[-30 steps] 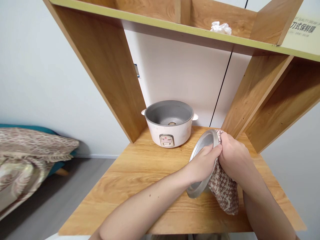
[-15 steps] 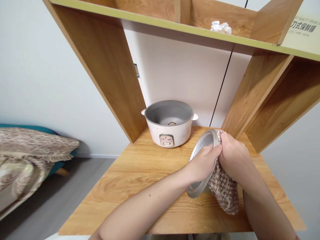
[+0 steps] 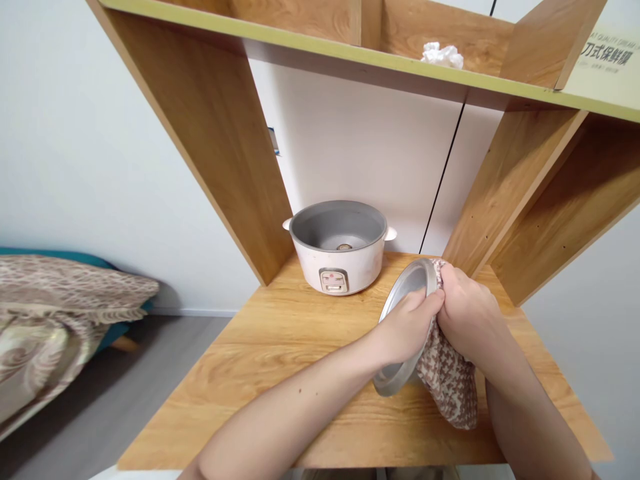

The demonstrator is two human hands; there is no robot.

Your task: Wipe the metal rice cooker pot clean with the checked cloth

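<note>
A round silver pot lid is held tilted on its edge above the table, its hollow side towards the left. My left hand reaches across that hollow side, closed on the lid with the thumb near its rim. On the outer side, my right hand is closed around a brown-and-white patterned cloth and presses it to the rim. The cloth's lower end hangs down loosely. Part of the lid is hidden by my left hand and wrist. Behind both hands stands a white rice cooker, uncovered, with a grey inside.
The wooden table carries the cooker at its back. Wooden uprights rise on both sides, and a shelf spans overhead with a crumpled white tissue. To the left lies a patterned blanket on teal furniture.
</note>
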